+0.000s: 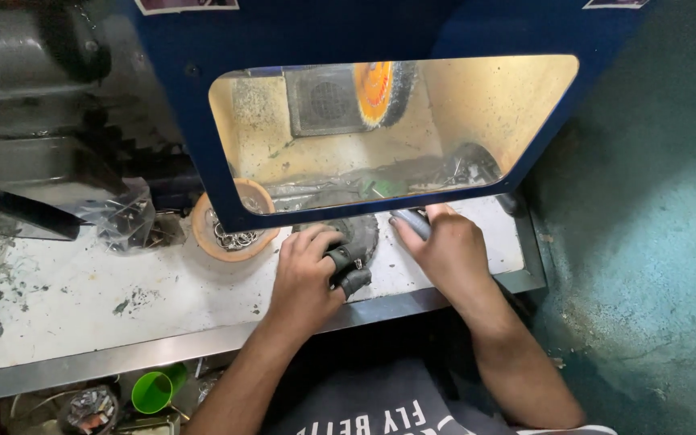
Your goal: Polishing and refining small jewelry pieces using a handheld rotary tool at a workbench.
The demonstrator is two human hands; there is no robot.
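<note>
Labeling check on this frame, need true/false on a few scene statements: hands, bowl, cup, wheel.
1. The left hand has dark wraps on its fingers. True.
2. The orange bowl holds liquid. False: it holds small metal rings.
3. The right hand holds a grey piece at the hood's lower edge. True.
4. The green cup stands on the white bench. False: it sits below the bench edge.
5. The orange-centred wheel shows through the blue hood's window. True.
</note>
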